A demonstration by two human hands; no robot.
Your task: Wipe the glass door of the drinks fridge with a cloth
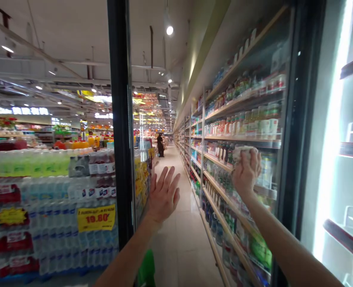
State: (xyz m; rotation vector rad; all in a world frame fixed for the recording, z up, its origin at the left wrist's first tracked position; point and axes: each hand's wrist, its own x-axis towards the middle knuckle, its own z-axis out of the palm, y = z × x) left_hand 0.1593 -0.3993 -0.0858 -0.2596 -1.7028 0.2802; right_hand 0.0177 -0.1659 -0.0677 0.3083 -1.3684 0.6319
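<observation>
A glass door [176, 99] with a black frame [121, 119] stands open before me, and I look through its pane. My left hand [164, 195] has its fingers spread and the palm facing the glass; whether it presses on the pane I cannot tell. On the right side of the pane, my right hand [246, 173] is closed on a crumpled white cloth [242, 151], which appears to be against the glass. Low beside my left forearm is a smooth green object [146, 267], cut off by the frame's bottom edge.
Right of the door is a lit cooler interior with shelf racks [351, 239]. Through the glass, shelves of bottled drinks [239, 123] line a tiled aisle [176, 223]. A person in dark clothes [160, 145] stands far down it. Stacked bottle packs [53, 215] with a yellow price sign [96, 218] stand left.
</observation>
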